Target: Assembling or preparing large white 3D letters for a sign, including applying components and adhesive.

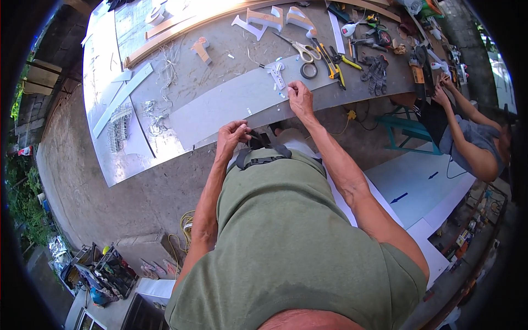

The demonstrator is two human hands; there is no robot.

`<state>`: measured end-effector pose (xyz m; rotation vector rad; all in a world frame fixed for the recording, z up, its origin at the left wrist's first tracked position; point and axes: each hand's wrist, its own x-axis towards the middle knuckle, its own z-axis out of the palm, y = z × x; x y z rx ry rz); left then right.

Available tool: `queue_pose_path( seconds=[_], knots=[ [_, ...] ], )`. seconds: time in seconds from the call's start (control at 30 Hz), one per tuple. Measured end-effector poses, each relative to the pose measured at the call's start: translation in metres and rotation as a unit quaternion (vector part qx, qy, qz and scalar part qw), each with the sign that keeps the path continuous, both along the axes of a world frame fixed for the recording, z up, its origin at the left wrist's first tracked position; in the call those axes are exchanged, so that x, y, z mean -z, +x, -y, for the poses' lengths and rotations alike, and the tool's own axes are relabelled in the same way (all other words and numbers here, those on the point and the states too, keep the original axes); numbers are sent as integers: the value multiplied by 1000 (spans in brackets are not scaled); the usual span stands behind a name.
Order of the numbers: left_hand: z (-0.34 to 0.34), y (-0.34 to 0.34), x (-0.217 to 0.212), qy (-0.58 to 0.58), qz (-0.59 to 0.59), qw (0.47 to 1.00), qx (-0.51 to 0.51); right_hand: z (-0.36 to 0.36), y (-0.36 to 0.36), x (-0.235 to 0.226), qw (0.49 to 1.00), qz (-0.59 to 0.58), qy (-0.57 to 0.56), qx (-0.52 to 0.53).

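My left hand [233, 136] is just off the near edge of the worktable [214, 82], with thumb and fingers pinched together. Whatever it holds, if anything, is too small to make out. Over the table edge, my right hand [301, 98] has its fingers curled together, and their contents cannot be made out either. Just beyond it lies a small white letter-shaped piece [276, 75] with thin wires. Close by are a roll of black tape [308, 70], scissors [306, 52] and a yellow utility knife [333, 70]. A translucent strip [220, 102] lies flat beneath these.
More letter-shaped pieces [265, 20] rest at the table's far side. Strings of small modules [120, 127] lie at left, grey work gloves [375, 74] at right. Another person [473, 135] sits at right beside a teal stool [404, 132]. A coiled yellow cord [187, 225] is on the floor.
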<state>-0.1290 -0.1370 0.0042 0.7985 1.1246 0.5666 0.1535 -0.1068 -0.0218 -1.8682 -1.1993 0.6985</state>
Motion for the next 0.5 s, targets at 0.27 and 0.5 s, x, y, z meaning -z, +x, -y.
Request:
queue_pose_path(
  seconds=[0.27, 0.5],
  knots=[
    [-8, 14, -11, 76, -29, 994, 69, -16, 0, -8, 999, -12, -50, 14],
    [-37, 41, -18, 68, -22, 997, 43, -38, 0, -16, 986, 57, -154, -6]
  ],
)
